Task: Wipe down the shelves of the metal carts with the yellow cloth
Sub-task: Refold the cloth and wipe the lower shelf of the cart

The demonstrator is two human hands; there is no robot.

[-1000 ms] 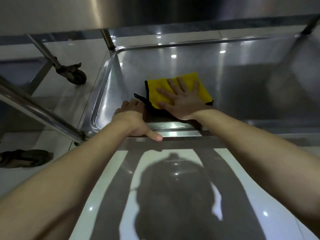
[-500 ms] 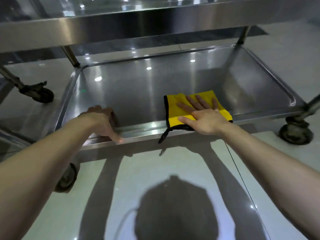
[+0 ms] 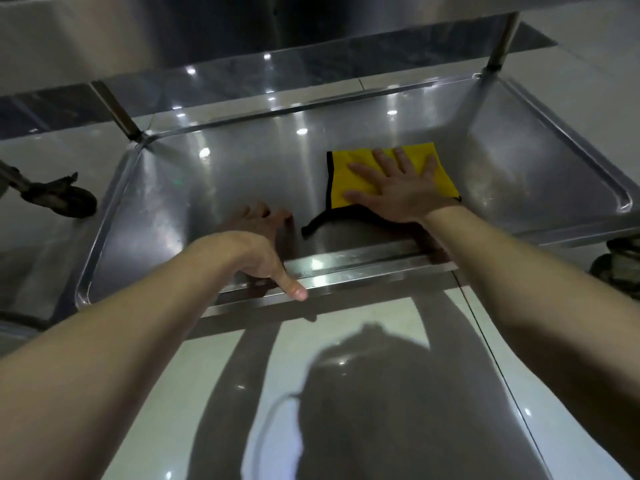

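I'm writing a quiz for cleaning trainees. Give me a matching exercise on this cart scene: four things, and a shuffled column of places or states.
Column one:
1. right hand
2. left hand
3. yellow cloth
4. caster wheel

Column two:
a. holds the front rim
b. lies flat on the shelf
c. at the far left of view
d. presses down on the cloth, fingers straight

Pairs: 1-d, 2-a, 3-b, 4-c.

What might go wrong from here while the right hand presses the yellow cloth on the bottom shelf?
1. The yellow cloth has a black-trimmed corner trailing loose behind the right hand; it may bunch and leave streaks.
2. The cart stands on casters; a hard push might roll it, though the left hand holds the front rim.
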